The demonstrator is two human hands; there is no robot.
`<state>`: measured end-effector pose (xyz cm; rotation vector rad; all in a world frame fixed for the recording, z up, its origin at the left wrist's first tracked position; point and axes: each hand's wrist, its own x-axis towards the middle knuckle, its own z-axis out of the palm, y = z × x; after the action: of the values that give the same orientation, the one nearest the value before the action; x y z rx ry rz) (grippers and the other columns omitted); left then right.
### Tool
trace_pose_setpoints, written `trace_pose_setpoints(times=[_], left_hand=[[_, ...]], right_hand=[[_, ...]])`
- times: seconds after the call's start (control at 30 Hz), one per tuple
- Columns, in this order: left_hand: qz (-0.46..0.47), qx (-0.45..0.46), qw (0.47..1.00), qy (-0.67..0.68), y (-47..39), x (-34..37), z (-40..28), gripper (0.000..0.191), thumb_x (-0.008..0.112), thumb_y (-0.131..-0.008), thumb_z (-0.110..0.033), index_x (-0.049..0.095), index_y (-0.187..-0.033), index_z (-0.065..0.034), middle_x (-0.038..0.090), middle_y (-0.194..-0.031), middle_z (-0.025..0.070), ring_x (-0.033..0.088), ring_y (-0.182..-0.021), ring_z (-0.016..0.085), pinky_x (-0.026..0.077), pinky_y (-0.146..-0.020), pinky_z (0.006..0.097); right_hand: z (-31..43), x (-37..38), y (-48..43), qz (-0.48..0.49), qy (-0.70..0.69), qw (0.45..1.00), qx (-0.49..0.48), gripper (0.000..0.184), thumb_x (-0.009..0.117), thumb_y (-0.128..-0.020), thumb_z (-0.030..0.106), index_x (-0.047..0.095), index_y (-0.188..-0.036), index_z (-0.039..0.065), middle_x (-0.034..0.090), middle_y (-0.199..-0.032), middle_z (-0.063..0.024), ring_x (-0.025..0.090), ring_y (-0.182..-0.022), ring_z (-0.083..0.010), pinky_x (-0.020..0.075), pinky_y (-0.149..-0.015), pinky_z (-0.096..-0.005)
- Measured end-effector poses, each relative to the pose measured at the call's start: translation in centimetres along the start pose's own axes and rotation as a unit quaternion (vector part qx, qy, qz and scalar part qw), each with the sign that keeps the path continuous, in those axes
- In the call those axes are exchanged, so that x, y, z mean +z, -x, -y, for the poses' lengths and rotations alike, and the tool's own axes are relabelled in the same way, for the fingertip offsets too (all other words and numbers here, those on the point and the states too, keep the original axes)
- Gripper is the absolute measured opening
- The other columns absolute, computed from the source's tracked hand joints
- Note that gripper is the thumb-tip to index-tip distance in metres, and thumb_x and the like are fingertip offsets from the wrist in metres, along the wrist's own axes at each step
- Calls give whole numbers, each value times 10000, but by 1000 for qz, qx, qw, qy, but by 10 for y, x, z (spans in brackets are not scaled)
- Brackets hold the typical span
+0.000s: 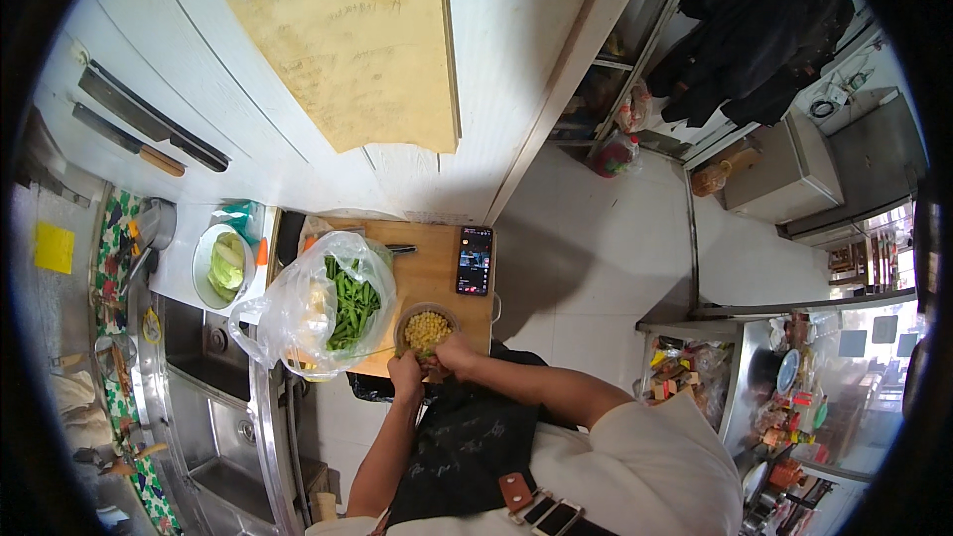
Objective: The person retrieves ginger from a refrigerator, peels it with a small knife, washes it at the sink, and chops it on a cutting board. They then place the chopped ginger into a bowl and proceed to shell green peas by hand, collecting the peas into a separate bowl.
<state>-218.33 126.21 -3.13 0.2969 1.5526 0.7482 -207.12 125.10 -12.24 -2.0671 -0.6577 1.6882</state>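
Note:
A round bowl (426, 327) of yellow corn kernels stands at the front edge of a wooden board (428, 260). My left hand (406, 375) and my right hand (456, 357) meet at the near rim of the bowl, fingers bent. Something small, greenish and reddish lies between them; what it is, and whether either hand grips it, cannot be told. A thin green strand runs left from my left hand. To the left, an open clear plastic bag (279, 320) holds cut green bean pods (354, 305). A smartphone (474, 260) with its screen lit lies at the board's right edge.
A white bowl with cabbage (225, 272) stands left, above a steel double sink (231, 435). A dark-handled tool (402, 249) lies behind the bag. Two knives (141, 119) hang on the white wall. A shelf with packets (681, 372) stands right.

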Motion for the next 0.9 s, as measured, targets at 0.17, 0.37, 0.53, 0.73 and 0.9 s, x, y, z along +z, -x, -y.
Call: trace_pose_setpoints(times=[0.17, 0.37, 0.53, 0.73, 0.9], left_hand=[[17, 39, 995, -91, -14, -11, 13, 112, 607, -859, -67, 615, -852, 44, 638, -688, 107, 594, -502, 176, 403, -417, 301], [35, 2, 994, -103, 0, 0, 10, 140, 596, -861, -63, 633, -773, 40, 635, -669, 114, 522, -469, 162, 369, -428, 290], [60, 46, 993, -90, 6, 7, 6, 137, 627, -857, -90, 657, -785, 22, 626, -672, 76, 545, -514, 150, 389, -460, 293], [56, 149, 968, -193, -1, 3, 16, 135, 656, -839, -93, 691, -835, 37, 666, -738, 77, 614, -598, 151, 455, -524, 299], [40, 249, 930, -269, -9, -4, 22, 202, 639, -848, -78, 702, -937, 93, 710, -816, 103, 660, -643, 170, 523, -604, 311]], right_hand=[[-16, -3, -3, 108, -11, 994, 17, 276, 779, -776, 261, 749, -770, -13, 721, -725, -200, 728, -739, -354, 551, -643, -469], [9, -19, 18, 37, 65, 995, -63, 336, 748, -808, 305, 739, -767, -28, 715, -755, -233, 726, -751, -375, 557, -654, -476], [27, -25, 41, -27, 267, 953, -141, 328, 652, -827, 277, 751, -838, -35, 718, -856, -273, 725, -867, -399, 561, -761, -498], [35, -17, 47, -76, 181, 977, -82, 348, 631, -831, 286, 755, -867, -37, 718, -925, -281, 703, -920, -456, 553, -810, -514], [38, -19, 42, -35, 137, 988, -58, 310, 589, -900, 233, 740, -841, -32, 706, -768, -238, 712, -724, -369, 546, -661, -472]])
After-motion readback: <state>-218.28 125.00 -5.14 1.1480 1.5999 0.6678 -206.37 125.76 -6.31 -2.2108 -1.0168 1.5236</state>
